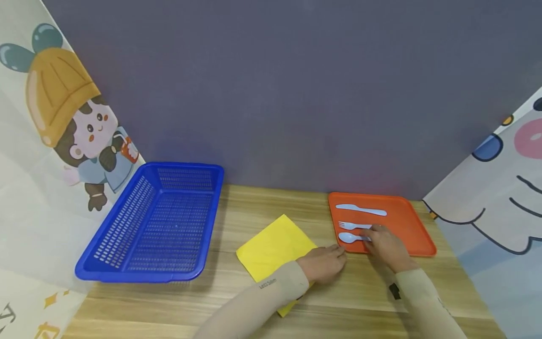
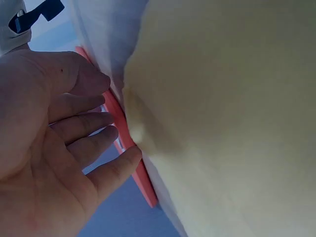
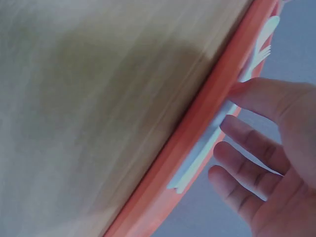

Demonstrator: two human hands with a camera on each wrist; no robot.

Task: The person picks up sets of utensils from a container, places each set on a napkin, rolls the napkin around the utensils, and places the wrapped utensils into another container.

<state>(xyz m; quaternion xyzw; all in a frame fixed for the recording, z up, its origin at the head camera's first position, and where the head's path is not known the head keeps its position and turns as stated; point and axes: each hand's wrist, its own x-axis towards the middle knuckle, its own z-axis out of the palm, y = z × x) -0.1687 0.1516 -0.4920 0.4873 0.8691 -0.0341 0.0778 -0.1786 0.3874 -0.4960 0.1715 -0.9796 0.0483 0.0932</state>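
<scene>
An orange tray [image 1: 412, 226] on the right of the table carries a pale knife [image 1: 361, 210], a fork [image 1: 352, 225] and a spoon [image 1: 349, 238], lying roughly parallel. Over the spoon and fork handles is the right hand [image 1: 387, 247]. In the right wrist view its thumb [image 3: 259, 96] meets a handle, while the other visible fingers are loosely bent and apart from it. The left hand [image 1: 325, 263] reaches palm down to the tray's near left corner, fingers extended and holding nothing. A yellow sheet [image 1: 275, 245] lies partly beneath the left wrist and forearm.
A blue perforated basket [image 1: 169, 235] stands on the left of the wooden table [image 1: 355, 301]. Behind rises a grey panel [image 1: 275, 94], with cartoon-printed sheets at both sides. A small black piece [image 1: 394, 291] shows beside the right wrist.
</scene>
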